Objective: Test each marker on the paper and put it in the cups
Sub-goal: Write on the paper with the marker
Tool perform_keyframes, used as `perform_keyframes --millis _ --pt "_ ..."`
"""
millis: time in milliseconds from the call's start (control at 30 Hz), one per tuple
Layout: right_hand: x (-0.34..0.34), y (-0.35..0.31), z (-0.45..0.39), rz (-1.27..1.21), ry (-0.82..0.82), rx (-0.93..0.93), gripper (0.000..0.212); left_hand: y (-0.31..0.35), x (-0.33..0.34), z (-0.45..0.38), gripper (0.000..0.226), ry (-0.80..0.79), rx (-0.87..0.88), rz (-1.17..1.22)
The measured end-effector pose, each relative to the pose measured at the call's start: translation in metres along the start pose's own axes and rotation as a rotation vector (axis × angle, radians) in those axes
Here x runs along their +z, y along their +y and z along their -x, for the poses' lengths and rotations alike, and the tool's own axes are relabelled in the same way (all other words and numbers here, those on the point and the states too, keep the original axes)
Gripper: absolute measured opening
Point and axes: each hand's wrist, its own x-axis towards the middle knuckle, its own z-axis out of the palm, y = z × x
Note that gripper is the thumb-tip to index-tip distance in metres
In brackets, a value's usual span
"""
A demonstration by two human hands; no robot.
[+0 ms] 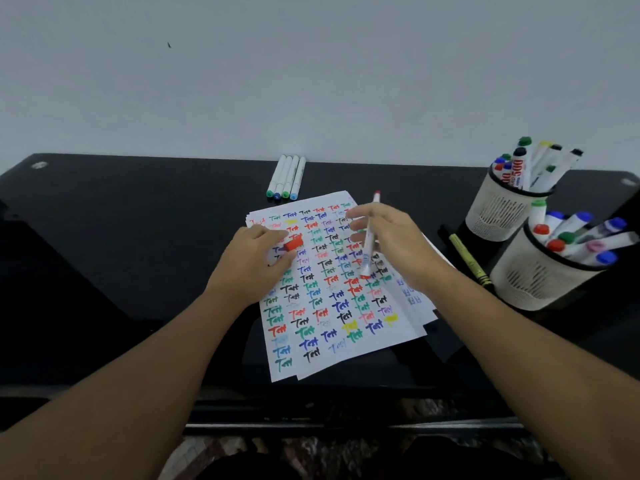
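Hands: left hand (254,258) pinches a red cap (293,243) while resting on the paper (346,344); right hand (391,244) grips an uncapped red marker (367,237), tip down over the sheet. Step, as judged: mid-test; next comes recapping, then dropping into the cups (540,278) at right. Four markers (286,178) lie untested behind the paper. Surface: black tabletop (121,237) against a plain pale wall (311,81).

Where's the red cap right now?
In the head view the red cap is pinched in the left hand, over the upper left part of the test paper, left of the uncapped marker held by the right hand.
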Motion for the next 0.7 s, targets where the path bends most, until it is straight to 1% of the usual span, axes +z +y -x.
perform_keyframes --millis 67,133,200,267,300,367,433,500,633,700 --pt "-0.008 0.007 0.011 -0.135 -0.014 0.026 0.036 0.002 -0.004 0.000 0.064 -0.055 -0.062 0.053" --pt "-0.015 0.017 0.024 -0.137 0.005 0.010 0.035 0.007 -0.012 0.001 0.072 -0.130 -0.105 0.140" --pt "-0.019 0.027 0.036 -0.124 0.051 -0.008 0.027 0.012 -0.022 0.005 0.081 -0.222 -0.133 0.181" --pt "-0.023 0.035 0.046 -0.135 0.097 -0.049 0.010 0.017 -0.028 0.015 0.085 -0.318 -0.125 0.116" --pt "-0.025 0.037 0.052 -0.145 0.102 -0.080 0.005 0.019 -0.029 0.022 0.085 -0.352 -0.094 0.055" --pt "-0.025 0.042 0.061 -0.130 0.097 -0.110 0.022 0.022 -0.026 0.037 0.088 -0.409 -0.032 -0.052" --pt "-0.023 0.045 0.070 -0.047 0.131 -0.109 0.030 0.024 -0.020 0.049 0.090 -0.455 -0.040 -0.121" --pt "-0.023 0.051 0.074 0.002 0.189 -0.105 0.026 0.026 -0.015 0.053 0.089 -0.466 -0.084 -0.150" --pt "-0.030 0.057 0.082 0.076 0.258 -0.109 0.006 0.034 -0.011 0.055 0.084 -0.426 -0.102 -0.195" --pt "-0.033 0.059 0.086 0.087 0.274 -0.107 0.003 0.035 -0.010 0.056 0.084 -0.397 -0.097 -0.206"
